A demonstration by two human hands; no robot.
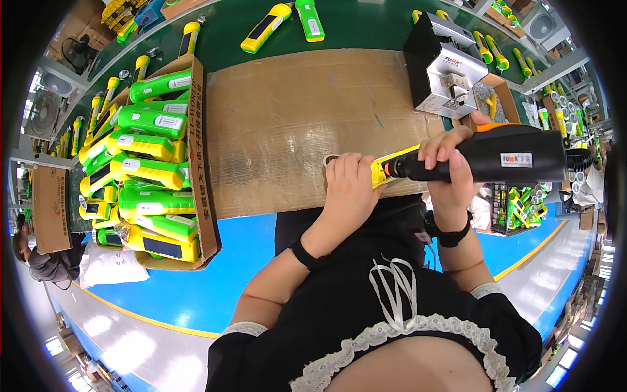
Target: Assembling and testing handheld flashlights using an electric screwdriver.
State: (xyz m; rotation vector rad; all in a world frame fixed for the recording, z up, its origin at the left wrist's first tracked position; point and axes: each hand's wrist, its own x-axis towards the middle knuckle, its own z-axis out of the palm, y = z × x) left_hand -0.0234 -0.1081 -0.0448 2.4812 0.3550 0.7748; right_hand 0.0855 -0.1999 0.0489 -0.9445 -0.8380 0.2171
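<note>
We've got our L hand (pixel 349 178) curled firmly round the flashlight (pixel 378 175), which sits over the near edge of the cardboard sheet (pixel 294 130); we'd brace it there. Our R hand (pixel 449 160) wraps the front of the power driver (pixel 516 157); we'd keep it lined up & press gently so it doesn't skid. Can't tell if the two touch. The flashlight's yellow w/ a dark strip, partly hidden.

Head-worn fisheye, facing down, close above bench (pixel 366 29)
</note>
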